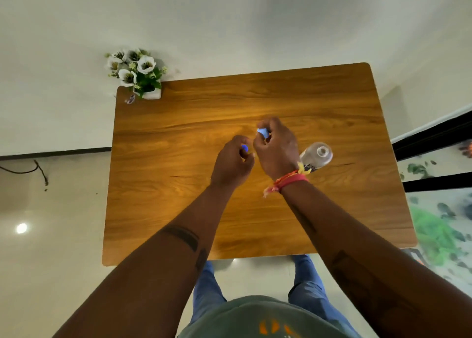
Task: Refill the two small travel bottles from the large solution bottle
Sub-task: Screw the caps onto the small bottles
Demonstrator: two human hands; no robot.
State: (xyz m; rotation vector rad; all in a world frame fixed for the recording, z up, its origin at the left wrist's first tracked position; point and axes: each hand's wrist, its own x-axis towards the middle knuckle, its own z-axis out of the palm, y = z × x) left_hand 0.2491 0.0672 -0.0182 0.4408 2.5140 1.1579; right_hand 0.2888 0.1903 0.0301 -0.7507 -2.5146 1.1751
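Over the middle of the wooden table (178, 197) my two hands meet. My right hand (277, 150) is closed around a small blue travel bottle (263, 132), only its top showing above my fingers. My left hand (233, 161) is closed around another small blue item (244, 148), most of it hidden, so I cannot tell whether it is a bottle or a cap. The large clear solution bottle (318, 155) stands upright just right of my right wrist, its neck open with no cap on it.
A white pot of artificial white flowers (138, 73) stands at the table's far left corner, with a small dark object (130, 99) beside it. A wall runs behind the table. To the right is a patterned glass surface (439, 210).
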